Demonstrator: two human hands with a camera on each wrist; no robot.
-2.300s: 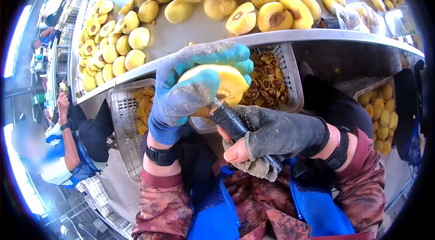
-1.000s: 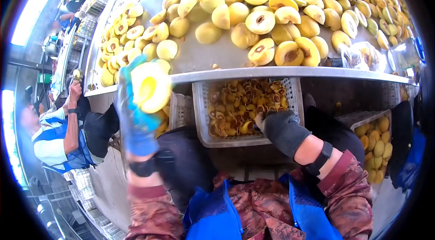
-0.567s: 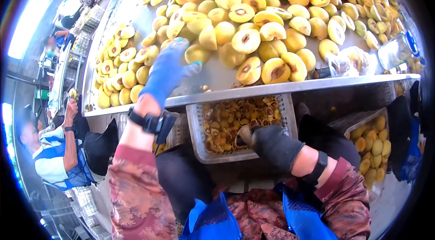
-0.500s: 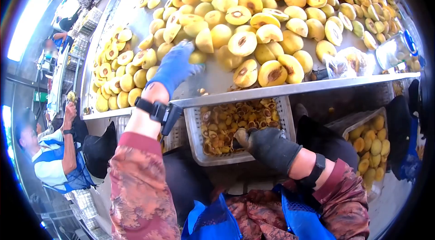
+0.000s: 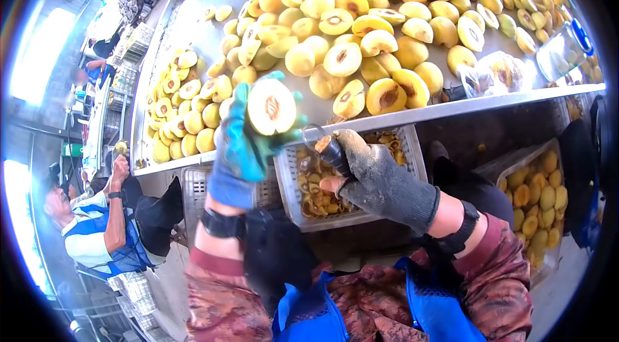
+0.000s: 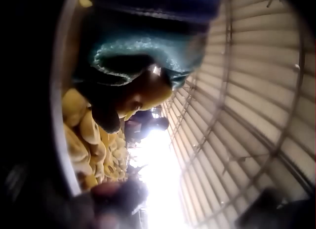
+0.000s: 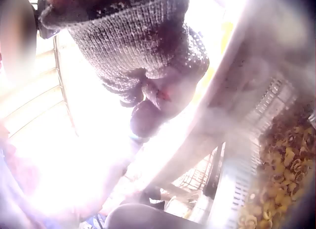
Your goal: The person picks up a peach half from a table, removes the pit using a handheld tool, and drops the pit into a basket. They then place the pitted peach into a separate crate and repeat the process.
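In the head view the left hand (image 5: 244,142), in a blue and teal glove, grips a halved yellow fruit (image 5: 271,107) with its cut face and brown centre showing. The left wrist view shows the teal glove (image 6: 143,53) around the fruit (image 6: 150,93). To its right, the right hand (image 5: 387,181), in a grey glove with bare fingertips, holds a black-handled tool (image 5: 333,155); its thin curved metal end is close to the left fingers. The right wrist view is washed out, with the grey glove (image 7: 143,56) curled and the tool unclear.
Fruit halves (image 5: 300,59) cover much of the metal table (image 5: 387,121). Below its edge stand a crate of scraps (image 5: 288,195) and a crate of fruit (image 5: 541,206). A plastic bag (image 5: 493,76) and jar (image 5: 560,55) lie at right. Another person (image 5: 97,232) sits at left.
The left hand has come back from the fruit pile on the table with a fruit half in its grip. The right hand has risen from over the scrap crate, bringing the tool near the left hand.
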